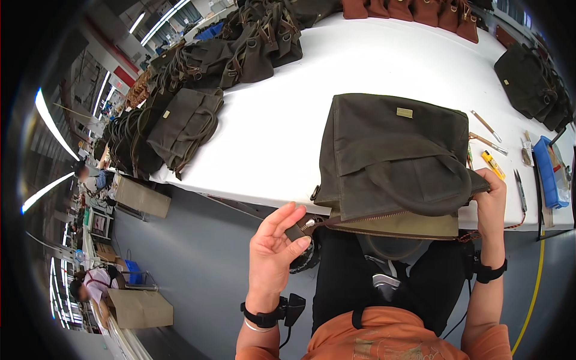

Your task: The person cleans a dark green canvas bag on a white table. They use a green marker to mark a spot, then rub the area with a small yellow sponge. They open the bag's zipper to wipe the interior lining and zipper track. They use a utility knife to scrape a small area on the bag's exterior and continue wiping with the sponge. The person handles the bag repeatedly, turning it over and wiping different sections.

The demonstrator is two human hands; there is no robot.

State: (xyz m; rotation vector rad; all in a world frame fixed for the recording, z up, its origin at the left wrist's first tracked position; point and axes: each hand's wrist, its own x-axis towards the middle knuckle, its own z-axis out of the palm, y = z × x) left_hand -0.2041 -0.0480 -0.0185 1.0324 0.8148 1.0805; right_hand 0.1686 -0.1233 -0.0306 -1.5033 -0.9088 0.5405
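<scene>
A dark olive handbag [382,128] lies at the front edge of the white table, with a small gold plate [404,113] on its face. Its rounded handle [416,204] flops toward me. The zipper along the top is parted, exposing a khaki lining [420,225]. My left hand [274,254] holds the zipper's end tab [295,232] between thumb and fingers, near the silvery slider [310,222]. At the opposite end, my right hand [492,193] grips the zippered edge [479,186] of the bag; some of its fingers are hidden.
Right of the bag lie a yellow utility knife [493,165], a pen-like tool [520,191], brown-handled tools [486,126] and a blue bin [551,175]. Dark bags [184,128] crowd the left; reddish-brown bags [425,11] line the far edge. Two people work at far left.
</scene>
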